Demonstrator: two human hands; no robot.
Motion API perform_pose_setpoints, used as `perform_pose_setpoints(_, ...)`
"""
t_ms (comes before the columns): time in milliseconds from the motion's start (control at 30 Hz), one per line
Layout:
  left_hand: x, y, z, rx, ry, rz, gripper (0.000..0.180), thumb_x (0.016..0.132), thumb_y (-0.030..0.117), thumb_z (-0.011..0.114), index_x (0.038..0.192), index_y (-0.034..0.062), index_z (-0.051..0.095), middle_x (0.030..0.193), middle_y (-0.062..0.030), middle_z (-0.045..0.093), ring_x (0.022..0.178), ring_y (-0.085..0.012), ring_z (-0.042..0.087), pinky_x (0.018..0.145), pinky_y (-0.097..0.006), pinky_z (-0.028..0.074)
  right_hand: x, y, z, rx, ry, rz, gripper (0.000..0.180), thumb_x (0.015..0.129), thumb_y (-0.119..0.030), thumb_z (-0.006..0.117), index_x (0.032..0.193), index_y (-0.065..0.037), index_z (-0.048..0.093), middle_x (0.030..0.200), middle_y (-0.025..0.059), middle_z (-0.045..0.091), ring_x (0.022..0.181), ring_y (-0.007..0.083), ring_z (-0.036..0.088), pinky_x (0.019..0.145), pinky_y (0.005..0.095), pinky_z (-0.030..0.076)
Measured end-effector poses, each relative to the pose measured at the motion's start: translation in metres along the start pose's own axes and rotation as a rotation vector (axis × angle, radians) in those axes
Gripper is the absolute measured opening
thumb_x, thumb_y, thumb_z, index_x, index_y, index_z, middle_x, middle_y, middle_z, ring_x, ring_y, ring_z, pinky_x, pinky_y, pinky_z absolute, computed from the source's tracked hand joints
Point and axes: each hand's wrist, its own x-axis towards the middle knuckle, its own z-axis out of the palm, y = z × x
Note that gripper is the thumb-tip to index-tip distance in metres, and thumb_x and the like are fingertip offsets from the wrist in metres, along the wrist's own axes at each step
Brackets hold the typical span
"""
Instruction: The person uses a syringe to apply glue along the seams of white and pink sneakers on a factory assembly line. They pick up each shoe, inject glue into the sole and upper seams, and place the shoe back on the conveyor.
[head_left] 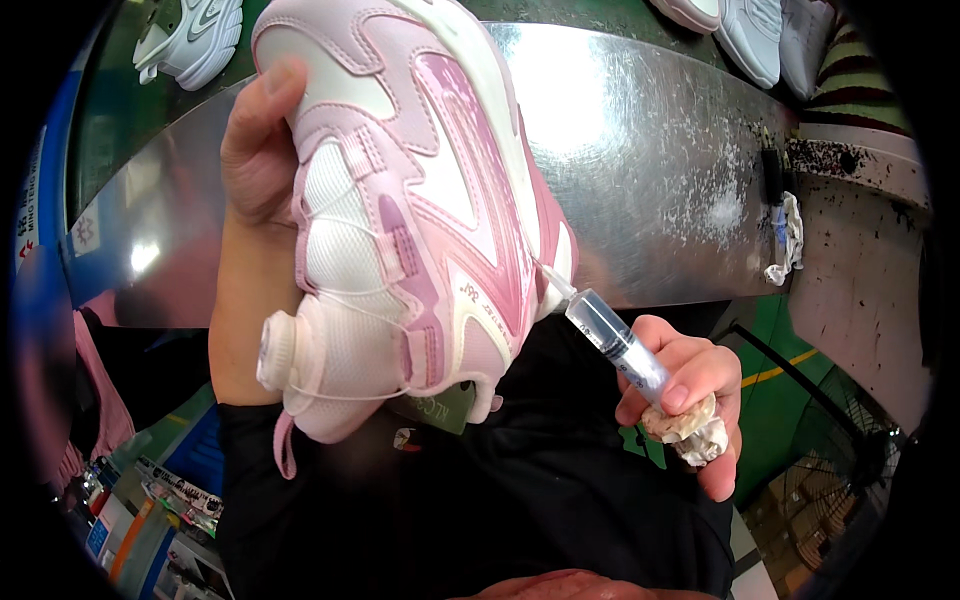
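Observation:
A pink and white sneaker with a dial and thin lacing cords is held up in front of me, toe pointing away. My left hand grips it by the toe end, thumb on the upper, the other fingers hidden behind. In my right hand is a clear syringe, partly filled, its needle tip touching or very close to the seam between the sneaker's upper and sole. Crumpled whitish tissue is wrapped about the syringe's rear end, under my fingers.
Below the sneaker lies a shiny metal work surface with white specks at its right. A white shoe is at the far left, several more pale shoes at the far right. A black-handled tool with tissue lies near the right edge; a black fan stands lower right.

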Motion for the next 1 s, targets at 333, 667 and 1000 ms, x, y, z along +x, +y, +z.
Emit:
perform_pose_setpoints(333, 0.005, 0.003, -0.018, 0.041, 0.032, 0.022, 0.041, 0.085, 0.018, 0.055, 0.116, -0.0069, 0.05, 0.108, -0.0208, 0.061, 0.096, -0.0298, 0.063, 0.087, -0.044, 0.052, 0.004, -0.005, -0.003, -0.103, -0.068, 0.015, 0.073, 0.057, -0.057, 0.079, 0.1, 0.0, 0.063, 0.081, 0.0062, 0.068, 0.061, 0.0148, 0.051, 0.059, 0.0269, 0.03)
perform_pose_setpoints(667, 0.009, 0.003, -0.022, 0.018, 0.049, -0.017, 0.038, 0.085, 0.022, 0.056, 0.114, -0.0033, 0.054, 0.107, -0.0177, 0.063, 0.094, -0.0277, 0.064, 0.087, -0.041, 0.052, -0.004, -0.003, -0.004, -0.036, -0.042, 0.019, 0.074, 0.059, -0.062, 0.076, 0.098, 0.0, 0.064, 0.079, 0.0068, 0.067, 0.06, 0.0149, 0.047, 0.055, 0.026, 0.031)
perform_pose_setpoints(1000, 0.008, 0.0, -0.019, 0.004, 0.065, 0.0, 0.038, 0.084, 0.023, 0.056, 0.113, -0.0025, 0.055, 0.106, -0.017, 0.064, 0.094, -0.0278, 0.065, 0.086, -0.041, 0.052, -0.008, 0.003, -0.01, 0.009, -0.039, 0.006, 0.074, 0.06, -0.063, 0.074, 0.096, 0.0, 0.064, 0.078, 0.0078, 0.067, 0.059, 0.0146, 0.045, 0.054, 0.0254, 0.031)
